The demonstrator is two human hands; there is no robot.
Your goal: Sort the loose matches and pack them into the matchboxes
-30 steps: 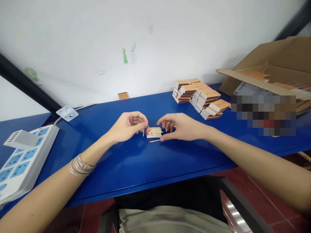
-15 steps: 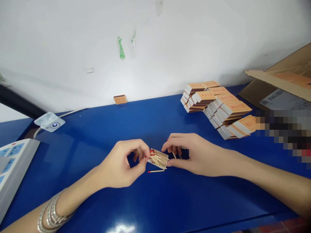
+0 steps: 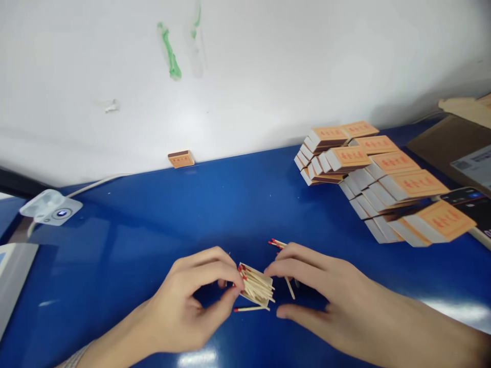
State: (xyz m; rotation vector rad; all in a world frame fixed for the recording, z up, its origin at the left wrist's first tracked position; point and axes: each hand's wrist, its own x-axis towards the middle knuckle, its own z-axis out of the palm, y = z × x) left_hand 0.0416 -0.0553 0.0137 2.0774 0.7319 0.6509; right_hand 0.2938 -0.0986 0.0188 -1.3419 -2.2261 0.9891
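Our left hand [image 3: 180, 301] pinches the matchbox tray [image 3: 256, 285] in a narrow grip, our right hand [image 3: 318, 286] spread wide beside it; one knock could spill the matches [image 3: 255, 281].

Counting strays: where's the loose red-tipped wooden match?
Head view: the match lies on the blue tabletop just below the white matchbox tray, between the left hand and right hand.

a white cardboard matchbox tray [image 3: 249, 271] sits angled, heaped askew with red-tipped wooden matches [image 3: 258, 287], one loose match [image 3: 249, 308] lying just beside it
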